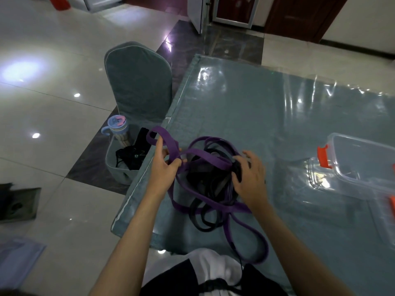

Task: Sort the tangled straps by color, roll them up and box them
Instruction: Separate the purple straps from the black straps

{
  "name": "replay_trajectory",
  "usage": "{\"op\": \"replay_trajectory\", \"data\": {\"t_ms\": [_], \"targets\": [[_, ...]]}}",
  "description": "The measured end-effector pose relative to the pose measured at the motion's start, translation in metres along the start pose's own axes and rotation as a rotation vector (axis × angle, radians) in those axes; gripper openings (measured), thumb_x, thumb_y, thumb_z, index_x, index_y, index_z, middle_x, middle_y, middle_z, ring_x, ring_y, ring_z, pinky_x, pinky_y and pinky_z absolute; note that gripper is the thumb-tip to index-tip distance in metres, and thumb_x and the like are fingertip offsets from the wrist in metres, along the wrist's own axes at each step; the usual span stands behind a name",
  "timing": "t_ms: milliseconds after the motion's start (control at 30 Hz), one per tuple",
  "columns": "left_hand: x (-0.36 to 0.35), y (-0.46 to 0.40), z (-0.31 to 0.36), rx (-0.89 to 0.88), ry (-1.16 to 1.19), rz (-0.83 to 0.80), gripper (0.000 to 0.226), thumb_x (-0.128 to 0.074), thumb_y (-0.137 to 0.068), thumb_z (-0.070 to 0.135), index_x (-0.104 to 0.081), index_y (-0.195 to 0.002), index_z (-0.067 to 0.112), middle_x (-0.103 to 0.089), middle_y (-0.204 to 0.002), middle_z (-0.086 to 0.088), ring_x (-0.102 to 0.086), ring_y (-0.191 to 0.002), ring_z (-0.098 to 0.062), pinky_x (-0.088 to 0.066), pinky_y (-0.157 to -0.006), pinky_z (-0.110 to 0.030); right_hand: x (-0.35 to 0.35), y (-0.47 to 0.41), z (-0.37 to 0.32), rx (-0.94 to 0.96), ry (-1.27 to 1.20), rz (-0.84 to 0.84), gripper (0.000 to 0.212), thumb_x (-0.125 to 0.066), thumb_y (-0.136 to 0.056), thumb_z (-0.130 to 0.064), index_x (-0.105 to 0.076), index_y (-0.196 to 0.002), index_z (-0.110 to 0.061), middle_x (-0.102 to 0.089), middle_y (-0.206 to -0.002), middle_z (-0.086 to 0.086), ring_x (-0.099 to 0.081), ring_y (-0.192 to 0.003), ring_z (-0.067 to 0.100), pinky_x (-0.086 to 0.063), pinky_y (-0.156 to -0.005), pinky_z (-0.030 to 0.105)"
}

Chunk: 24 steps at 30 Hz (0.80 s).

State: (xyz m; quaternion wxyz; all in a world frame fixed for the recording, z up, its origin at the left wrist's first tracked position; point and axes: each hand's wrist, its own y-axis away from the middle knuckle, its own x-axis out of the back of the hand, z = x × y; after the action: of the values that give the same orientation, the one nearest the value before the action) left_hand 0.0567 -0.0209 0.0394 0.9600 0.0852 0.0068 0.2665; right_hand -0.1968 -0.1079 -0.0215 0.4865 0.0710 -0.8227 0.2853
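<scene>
A tangle of purple straps (205, 153) and black straps (203, 180) lies on the table near its left front corner. My left hand (165, 165) grips a purple strap at the pile's left side, and a loop of it sticks up past the table edge. My right hand (249, 174) rests on the pile's right side, its fingers curled over a bunch of black strap. One long purple loop (259, 238) trails toward my lap. A clear plastic box (350, 161) with orange latches stands open at the right.
The table (256, 107) wears a grey cloth under a shiny clear cover. A grey covered chair (139, 82) stands at its left edge, holding a bottle (118, 130) and black items. A clear lid (384, 212) lies at the right edge.
</scene>
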Motion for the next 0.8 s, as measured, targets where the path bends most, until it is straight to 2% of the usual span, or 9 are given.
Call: {"op": "replay_trajectory", "data": {"t_ms": [100,167,233,367,467,567,633,733,800], "targets": [[0.005,-0.003,-0.004,0.014,-0.056,-0.010,0.095,-0.064,-0.097,-0.007,-0.022,-0.162,0.047,-0.064,-0.124,-0.007,-0.069,-0.117,-0.023,-0.061,-0.098,-0.042,0.000,-0.002,0.016,0.312,-0.075,-0.258,0.064,-0.070,-0.086,-0.009,-0.057,-0.148,-0.022,-0.045,-0.161,0.007,-0.038,-0.152,0.031,-0.033,-0.119,0.059],[0.010,-0.005,-0.005,0.029,-0.094,-0.020,0.097,-0.068,-0.096,-0.004,-0.020,-0.163,0.046,-0.063,-0.124,-0.006,-0.067,-0.118,-0.020,-0.063,-0.091,-0.033,-0.003,-0.004,0.023,0.333,-0.092,-0.628,0.085,-0.065,-0.089,-0.019,-0.029,-0.163,-0.039,-0.031,-0.170,-0.004,-0.020,-0.161,0.020,-0.021,-0.127,0.060],[0.014,-0.006,-0.007,0.049,-0.120,-0.041,0.099,-0.069,-0.095,-0.005,-0.017,-0.165,0.041,-0.062,-0.124,-0.002,-0.065,-0.116,-0.008,-0.062,-0.081,-0.019,-0.011,-0.006,0.030,0.339,0.051,-0.931,0.105,-0.068,-0.089,-0.026,0.002,-0.164,-0.052,-0.013,-0.175,-0.010,0.001,-0.163,0.013,-0.004,-0.129,0.062],[0.018,-0.004,-0.009,0.068,-0.135,-0.034,0.099,-0.069,-0.095,-0.007,-0.016,-0.167,0.035,-0.063,-0.125,-0.003,-0.065,-0.114,-0.002,-0.060,-0.080,-0.016,-0.027,-0.029,0.035,0.446,0.182,-1.067,0.120,-0.078,-0.088,-0.037,0.016,-0.160,-0.053,0.002,-0.176,-0.015,0.011,-0.162,0.014,0.005,-0.126,0.061],[0.020,-0.002,-0.008,0.026,-0.056,0.086,0.095,-0.065,-0.094,-0.012,-0.023,-0.163,0.038,-0.064,-0.135,-0.006,-0.069,-0.112,-0.004,-0.063,-0.088,-0.028,-0.028,-0.050,0.032,0.449,0.066,-0.985,0.112,-0.081,-0.087,-0.041,-0.001,-0.166,-0.043,-0.014,-0.175,-0.010,-0.003,-0.163,0.019,-0.006,-0.129,0.055],[0.026,-0.004,-0.009,0.021,0.062,0.225,0.095,-0.065,-0.095,-0.010,-0.022,-0.163,0.040,-0.065,-0.136,-0.008,-0.067,-0.122,-0.029,-0.061,-0.097,-0.044,-0.027,-0.055,0.036,0.359,-0.135,-0.646,0.097,-0.082,-0.089,-0.037,-0.025,-0.166,-0.027,-0.036,-0.168,0.002,-0.027,-0.158,0.027,-0.029,-0.126,0.053],[0.030,-0.006,-0.009,0.032,0.082,0.281,0.099,-0.068,-0.093,-0.007,-0.018,-0.166,0.038,-0.065,-0.135,-0.010,-0.064,-0.125,-0.033,-0.058,-0.103,-0.052,-0.029,-0.046,0.041,0.244,-0.191,-0.424,0.084,-0.081,-0.091,-0.034,-0.038,-0.161,-0.023,-0.047,-0.156,0.005,-0.042,-0.147,0.028,-0.038,-0.120,0.049],[0.031,-0.004,-0.009,0.026,0.047,0.321,0.103,-0.075,-0.090,-0.004,-0.019,-0.167,0.035,-0.065,-0.133,-0.010,-0.064,-0.124,-0.027,-0.055,-0.108,-0.053,-0.032,-0.032,0.046,0.062,-0.246,-0.196,0.040,-0.080,-0.089,-0.029,-0.060,-0.122,-0.020,-0.057,-0.108,-0.006,-0.056,-0.099,0.014,-0.051,-0.085,0.035],[0.031,-0.005,-0.010,0.025,0.036,0.332,0.101,-0.078,-0.091,0.001,-0.019,-0.167,0.031,-0.062,-0.141,-0.011,-0.062,-0.130,-0.025,-0.051,-0.112,-0.052,-0.031,-0.027,0.047,0.153,-0.285,-0.234,0.018,-0.076,-0.091,-0.027,-0.062,-0.101,-0.021,-0.052,-0.087,-0.015,-0.051,-0.077,0.004,-0.051,-0.067,0.032]]}}
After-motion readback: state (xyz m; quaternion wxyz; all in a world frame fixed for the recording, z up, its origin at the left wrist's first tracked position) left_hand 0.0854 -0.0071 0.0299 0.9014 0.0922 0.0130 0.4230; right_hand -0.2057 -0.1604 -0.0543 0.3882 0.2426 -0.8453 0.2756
